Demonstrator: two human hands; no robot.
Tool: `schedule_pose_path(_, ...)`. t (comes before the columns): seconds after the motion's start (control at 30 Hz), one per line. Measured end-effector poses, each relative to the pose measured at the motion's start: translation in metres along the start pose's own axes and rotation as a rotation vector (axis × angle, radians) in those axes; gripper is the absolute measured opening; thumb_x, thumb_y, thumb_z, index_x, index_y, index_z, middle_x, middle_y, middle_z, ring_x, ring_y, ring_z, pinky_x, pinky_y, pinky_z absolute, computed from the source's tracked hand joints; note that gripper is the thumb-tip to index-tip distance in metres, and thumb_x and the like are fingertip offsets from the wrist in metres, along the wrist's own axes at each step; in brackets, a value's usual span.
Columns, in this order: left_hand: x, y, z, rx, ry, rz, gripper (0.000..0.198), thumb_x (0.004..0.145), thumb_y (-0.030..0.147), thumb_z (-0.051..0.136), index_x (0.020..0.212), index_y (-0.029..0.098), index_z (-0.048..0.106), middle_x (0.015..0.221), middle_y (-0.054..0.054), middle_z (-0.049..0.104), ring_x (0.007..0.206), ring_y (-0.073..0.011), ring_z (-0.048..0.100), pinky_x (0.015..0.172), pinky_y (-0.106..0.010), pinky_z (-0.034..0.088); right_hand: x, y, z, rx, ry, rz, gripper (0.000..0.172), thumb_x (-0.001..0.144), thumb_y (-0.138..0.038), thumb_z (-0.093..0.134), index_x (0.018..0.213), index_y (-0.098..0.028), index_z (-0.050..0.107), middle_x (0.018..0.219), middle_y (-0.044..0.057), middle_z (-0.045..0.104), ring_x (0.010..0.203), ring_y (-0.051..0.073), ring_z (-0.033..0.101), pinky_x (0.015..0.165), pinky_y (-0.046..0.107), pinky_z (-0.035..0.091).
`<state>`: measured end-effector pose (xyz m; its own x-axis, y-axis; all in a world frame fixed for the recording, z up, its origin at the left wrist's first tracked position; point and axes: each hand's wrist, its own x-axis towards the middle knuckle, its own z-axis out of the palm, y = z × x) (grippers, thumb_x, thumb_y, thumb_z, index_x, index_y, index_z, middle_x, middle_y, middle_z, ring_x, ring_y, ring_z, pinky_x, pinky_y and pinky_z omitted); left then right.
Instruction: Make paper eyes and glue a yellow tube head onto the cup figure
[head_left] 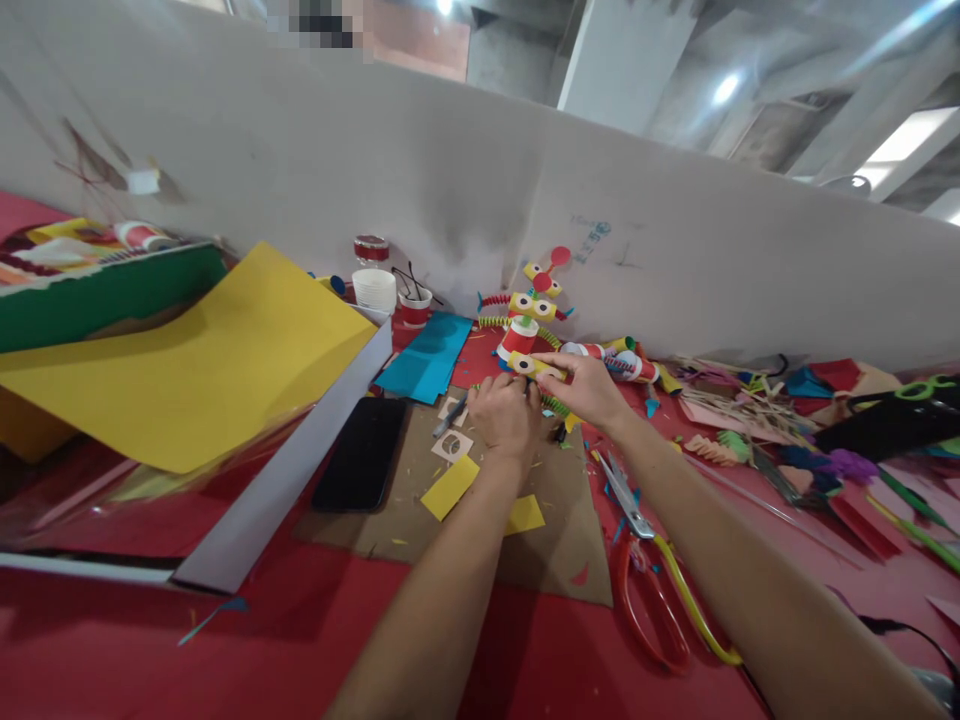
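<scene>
Both my arms reach forward over a red table point(150, 650). My left hand point(504, 412) is curled into a loose fist, fingers pressed on a yellow paper tube with black-and-white eyes point(534, 366). My right hand point(591, 388) pinches the same tube from the right. The tube lies at the foot of a paper-cup figure point(519, 338) with red and white stripes, green coiled paper springs and more yellow eye tubes stacked above. Both hands work above a brown cardboard mat point(559, 520).
A black phone point(360, 452), yellow paper scraps point(450, 487) and a pen point(448, 415) lie on the mat. Red-and-yellow scissors point(654, 575) rest right of it. A large yellow sheet point(202, 355), blue paper point(431, 362), white cups point(374, 289) and craft scraps point(757, 425) crowd the table before a white partition wall point(450, 180).
</scene>
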<state>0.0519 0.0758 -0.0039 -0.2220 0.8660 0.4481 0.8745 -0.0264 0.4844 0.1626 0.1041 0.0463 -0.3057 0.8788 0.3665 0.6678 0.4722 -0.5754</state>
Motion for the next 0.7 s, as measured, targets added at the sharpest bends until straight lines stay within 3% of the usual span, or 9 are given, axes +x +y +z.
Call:
schedule_pose_path(0.3,-0.0025,0.001,0.0008,-0.004,-0.013,-0.02,0.027,0.085,0.041,0.045,0.081,0.024,0.067,0.088,-0.006,0.065,0.088,-0.0231,0.051,0.077,-0.037,0.028,0.0023,0.0056,-0.0031,0.025,-0.033,0.009,0.034,0.075,-0.022,0.057,0.108,-0.019,0.065,0.105,0.006,0.07,0.094,0.02,0.064,0.085,0.034,0.048)
schedule_pose_path(0.5,-0.0045,0.0015,-0.0023,-0.039,-0.002,-0.055,0.027,0.084,0.04,0.046,0.091,0.026,0.069,0.09,-0.007,0.065,0.09,-0.0233,0.051,0.077,-0.037,0.029,0.0065,0.0051,-0.0055,0.124,-0.072,0.025,0.039,0.072,-0.018,0.058,0.11,-0.021,0.063,0.11,0.005,0.067,0.102,0.021,0.062,0.09,0.035,0.047)
schedule_pose_path(0.7,-0.0043,-0.0004,-0.0024,-0.054,0.028,-0.041,0.027,0.083,0.041,0.049,0.096,0.027,0.068,0.091,-0.006,0.065,0.089,-0.0228,0.051,0.078,-0.037,0.029,0.0072,0.0033,-0.0081,0.083,-0.081,-0.019,0.04,0.071,-0.018,0.058,0.111,-0.018,0.062,0.109,0.007,0.068,0.102,0.021,0.062,0.09,0.035,0.047)
